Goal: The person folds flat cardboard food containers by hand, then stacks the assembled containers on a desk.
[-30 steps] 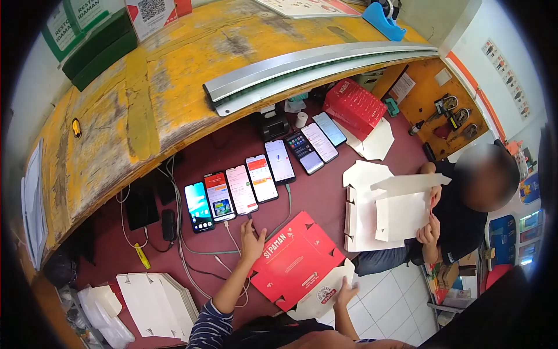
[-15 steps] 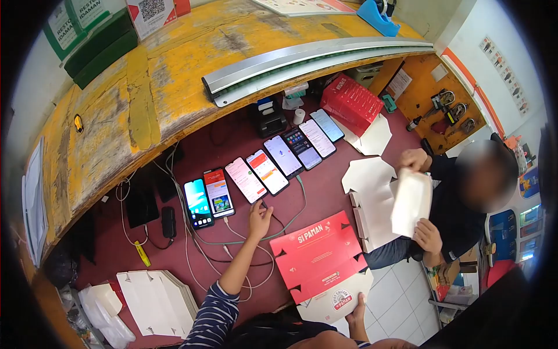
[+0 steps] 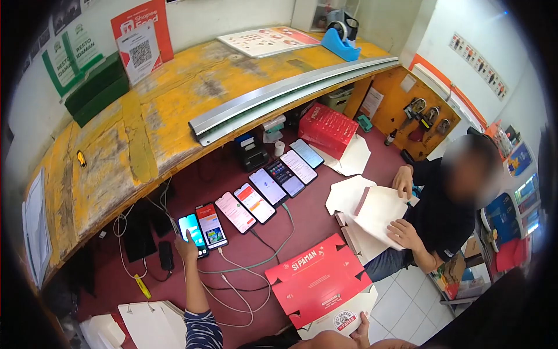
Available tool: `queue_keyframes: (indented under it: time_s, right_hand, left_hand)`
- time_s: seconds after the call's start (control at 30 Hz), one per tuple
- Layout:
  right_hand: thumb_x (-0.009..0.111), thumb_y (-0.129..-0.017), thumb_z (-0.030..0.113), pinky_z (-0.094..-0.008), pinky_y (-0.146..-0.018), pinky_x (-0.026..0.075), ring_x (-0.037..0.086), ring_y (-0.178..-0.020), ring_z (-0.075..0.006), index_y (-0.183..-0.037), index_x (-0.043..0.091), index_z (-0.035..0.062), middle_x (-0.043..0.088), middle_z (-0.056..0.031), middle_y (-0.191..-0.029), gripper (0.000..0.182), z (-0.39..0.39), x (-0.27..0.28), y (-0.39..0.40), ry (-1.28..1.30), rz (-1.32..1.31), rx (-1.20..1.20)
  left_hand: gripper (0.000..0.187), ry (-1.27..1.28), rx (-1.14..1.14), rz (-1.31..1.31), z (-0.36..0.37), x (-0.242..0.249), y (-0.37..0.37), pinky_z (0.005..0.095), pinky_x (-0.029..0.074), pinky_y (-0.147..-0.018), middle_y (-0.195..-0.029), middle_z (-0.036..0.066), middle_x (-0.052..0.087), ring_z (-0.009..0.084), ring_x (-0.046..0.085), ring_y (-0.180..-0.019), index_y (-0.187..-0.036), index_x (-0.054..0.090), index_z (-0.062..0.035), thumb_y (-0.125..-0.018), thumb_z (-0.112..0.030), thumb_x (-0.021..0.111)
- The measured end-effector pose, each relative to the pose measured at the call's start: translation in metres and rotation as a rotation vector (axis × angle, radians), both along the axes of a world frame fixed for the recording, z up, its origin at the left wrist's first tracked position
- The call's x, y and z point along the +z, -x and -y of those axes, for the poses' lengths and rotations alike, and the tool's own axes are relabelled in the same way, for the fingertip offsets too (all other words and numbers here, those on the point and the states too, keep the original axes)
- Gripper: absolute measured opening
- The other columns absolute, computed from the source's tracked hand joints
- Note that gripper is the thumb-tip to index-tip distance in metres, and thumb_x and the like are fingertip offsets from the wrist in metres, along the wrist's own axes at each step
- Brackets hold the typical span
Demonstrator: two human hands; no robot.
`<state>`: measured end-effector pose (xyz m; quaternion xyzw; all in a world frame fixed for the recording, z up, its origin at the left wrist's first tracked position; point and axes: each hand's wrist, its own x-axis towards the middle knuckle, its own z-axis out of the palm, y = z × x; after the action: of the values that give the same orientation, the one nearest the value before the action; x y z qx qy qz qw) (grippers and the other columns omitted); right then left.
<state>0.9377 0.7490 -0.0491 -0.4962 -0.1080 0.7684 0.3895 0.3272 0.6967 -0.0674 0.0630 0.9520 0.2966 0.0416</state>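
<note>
My left hand (image 3: 187, 249) is over the leftmost smartphone (image 3: 191, 224), which has a lit blue-green screen. One finger stretches onto that screen; the hand grasps nothing. Beside it lies another smartphone (image 3: 211, 228) with a red and orange display, and several more continue the row to the right. My right hand (image 3: 361, 330) grips the lower right edge of an unfolded food box (image 3: 317, 277). Its red panel reads "SI PAMAN", and a white flap with a round logo hangs toward me. My right fingers are partly hidden behind the flap.
A co-worker (image 3: 459, 192) on the right handles a pale folded carton (image 3: 381, 215). Red boxes (image 3: 328, 129) are stacked at the back. White cartons (image 3: 154, 324) lie at the front left. Charging cables (image 3: 244, 273) cross the maroon tabletop. A yellow wooden shelf (image 3: 174, 104) overhangs it.
My left hand has moved left from beneath the pink-screened phone to the leftmost phone. My right hand keeps the box. The co-worker's carton has come lower and tilted. The view has shifted.
</note>
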Motion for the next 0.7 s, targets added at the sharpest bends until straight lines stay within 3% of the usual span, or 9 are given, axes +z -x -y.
queue_keyframes:
  time_s: [0.2,0.3,0.4,0.43,0.53,0.57,0.6,0.67,0.7]
  right_hand:
    - [0.046,-0.081,0.026,-0.0542,-0.083,0.040,0.048,-0.100,-0.0364,-0.120,0.033,0.0111,0.049,-0.0163,-0.111,0.043,0.013,0.004,0.020,0.035,-0.023,-0.168]
    - [0.043,-0.082,0.021,-0.0532,-0.083,0.041,0.048,-0.101,-0.0350,-0.120,0.030,0.0137,0.046,-0.0150,-0.112,0.041,0.013,0.014,0.032,-0.009,0.045,-0.193]
    - [0.043,-0.083,0.022,-0.0528,-0.083,0.041,0.048,-0.102,-0.0350,-0.121,0.031,0.0118,0.046,-0.0159,-0.113,0.041,0.011,0.036,0.042,0.012,-0.012,-0.171]
    - [0.045,-0.082,0.022,-0.0513,-0.084,0.041,0.048,-0.102,-0.0347,-0.120,0.033,0.0077,0.047,-0.0172,-0.113,0.042,0.012,0.027,0.035,0.032,-0.142,-0.170]
    - [0.048,-0.081,0.022,-0.0497,-0.085,0.041,0.050,-0.101,-0.0344,-0.119,0.035,0.0042,0.049,-0.0183,-0.112,0.044,0.022,0.007,0.017,0.001,-0.130,-0.121]
    - [0.050,-0.080,0.022,-0.0493,-0.086,0.041,0.050,-0.100,-0.0342,-0.119,0.035,0.0037,0.049,-0.0185,-0.111,0.046,0.024,0.010,0.018,-0.046,-0.152,-0.079]
    - [0.051,-0.079,0.022,-0.0490,-0.086,0.041,0.051,-0.100,-0.0340,-0.119,0.035,0.0033,0.050,-0.0187,-0.111,0.047,0.024,0.015,0.020,-0.091,-0.174,-0.026]
    - [0.054,-0.077,0.021,-0.0477,-0.086,0.041,0.051,-0.100,-0.0333,-0.121,0.035,0.0029,0.050,-0.0184,-0.112,0.051,0.022,0.013,0.024,-0.046,-0.206,-0.028]
    - [0.055,-0.077,0.021,-0.0467,-0.086,0.041,0.051,-0.100,-0.0327,-0.120,0.036,0.0026,0.050,-0.0180,-0.112,0.051,0.021,0.013,0.027,-0.014,-0.230,0.004]
  left_hand:
    - [0.074,-0.082,0.025,0.196,-0.008,0.015,0.003,0.0407,0.026,-0.097,-0.125,0.026,0.034,0.0379,0.033,-0.116,-0.121,0.033,0.0082,-0.083,-0.055,0.032]
    - [0.075,-0.401,0.075,0.261,-0.014,0.015,-0.003,0.0391,0.026,-0.097,-0.125,0.027,0.033,0.0366,0.034,-0.116,-0.120,0.033,0.0098,-0.082,-0.055,0.034]
    - [0.059,-0.366,0.048,0.249,-0.015,0.006,-0.005,0.0370,0.030,-0.093,-0.121,0.025,0.039,0.0326,0.041,-0.110,-0.113,0.041,0.0106,-0.088,-0.042,0.032]
    - [0.049,-0.490,-0.127,0.059,-0.007,-0.016,0.000,0.0364,0.032,-0.091,-0.117,0.023,0.044,0.0330,0.044,-0.105,-0.110,0.045,0.0079,-0.091,-0.035,0.030]
    - [0.053,-0.861,-0.183,0.389,0.006,-0.020,-0.005,0.0353,0.030,-0.094,-0.120,0.022,0.041,0.0296,0.040,-0.112,-0.119,0.037,0.0072,-0.090,-0.037,0.030]
    - [0.055,-0.504,-0.189,0.126,0.013,-0.040,0.000,0.0343,0.033,-0.091,-0.119,0.023,0.042,0.0294,0.043,-0.109,-0.121,0.034,0.0075,-0.089,-0.036,0.035]
    - [0.054,-0.388,-0.153,-0.060,0.004,0.014,-0.042,0.0333,0.036,-0.089,-0.118,0.021,0.044,0.0280,0.044,-0.109,-0.121,0.033,0.0080,-0.087,-0.034,0.042]
    - [0.053,-0.609,-0.417,0.299,0.012,0.034,-0.078,0.0313,0.038,-0.087,-0.117,0.018,0.045,0.0246,0.047,-0.106,-0.120,0.036,0.0063,-0.085,-0.031,0.048]
    - [0.051,-0.757,-0.597,0.689,0.016,0.039,-0.090,0.0299,0.039,-0.085,-0.115,0.016,0.047,0.0217,0.048,-0.102,-0.120,0.037,0.0049,-0.084,-0.029,0.050]
